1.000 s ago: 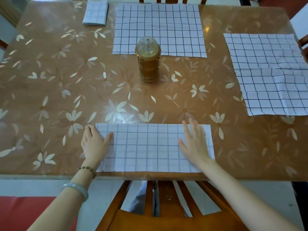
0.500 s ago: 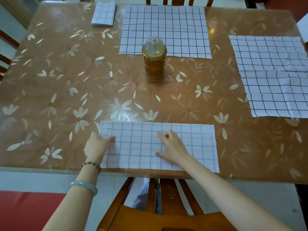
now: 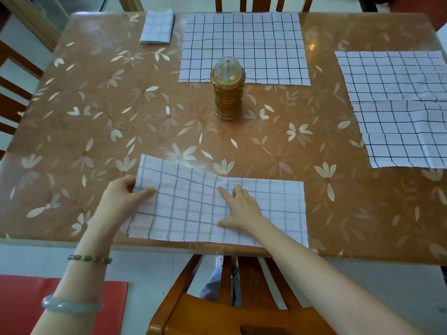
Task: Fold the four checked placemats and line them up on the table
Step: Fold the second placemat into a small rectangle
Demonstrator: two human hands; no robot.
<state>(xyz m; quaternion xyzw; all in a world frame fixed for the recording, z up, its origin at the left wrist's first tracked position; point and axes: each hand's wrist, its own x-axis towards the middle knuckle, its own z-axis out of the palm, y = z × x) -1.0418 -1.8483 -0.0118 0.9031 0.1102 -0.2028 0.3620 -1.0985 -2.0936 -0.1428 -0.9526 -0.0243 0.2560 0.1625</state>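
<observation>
Checked cloth, thin and limp: the half-folded placemat [image 3: 217, 204] lies along the near edge of the table [image 3: 96, 117]. The left hand [image 3: 121, 194] pinches its left end, thumb on top and fingers curled beneath, and that end rises off the table. The right hand [image 3: 239, 209] presses flat at mid-length, fingers spread, marking the likely crease line. Such light fabric sags and slides on the glossy top; best gripped at corners or edges. One folded placemat [image 3: 157, 26] sits at the far-left corner; two flat ones lie at the far edge [image 3: 244, 47] and right edge [image 3: 396, 107].
</observation>
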